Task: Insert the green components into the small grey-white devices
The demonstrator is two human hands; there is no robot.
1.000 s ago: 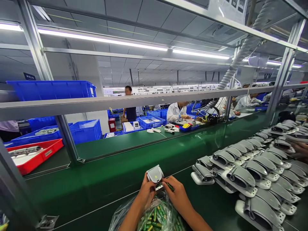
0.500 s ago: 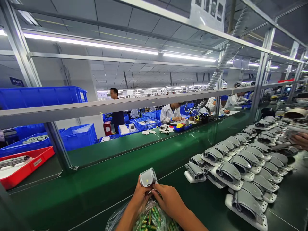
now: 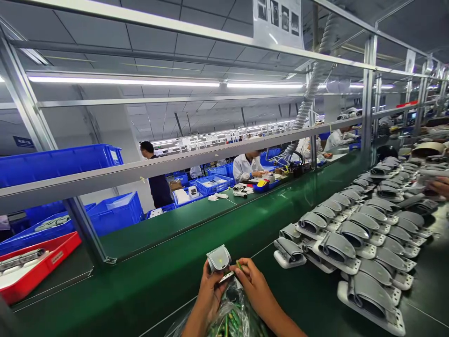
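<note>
My left hand (image 3: pixel 209 291) is closed around a white device with a curled grey cuff (image 3: pixel 219 258), which looks like a wrist blood pressure monitor. Its white edge shows just below the cuff, beside my right fingers. Between the thumb and fingers of my right hand (image 3: pixel 255 283) is a slim green battery (image 3: pixel 239 265), close to the device. Under both wrists lies a clear plastic bag (image 3: pixel 229 299) with many loose green batteries (image 3: pixel 233 323) in it, partly covered by my forearms.
Many similar cuffed monitors (image 3: pixel 373 304) sit in rows and stacks on the green bench at right. A red bin (image 3: pixel 66 255) and blue crates (image 3: pixel 115 213) stand at left. A metal rail (image 3: pixel 175 161) crosses ahead. Another person's hand (image 3: pixel 440 186) shows at far right.
My right hand has drawn a little away from the device, and a green battery now shows in its fingers. The view has tilted slightly. A standing person in the background has turned.
</note>
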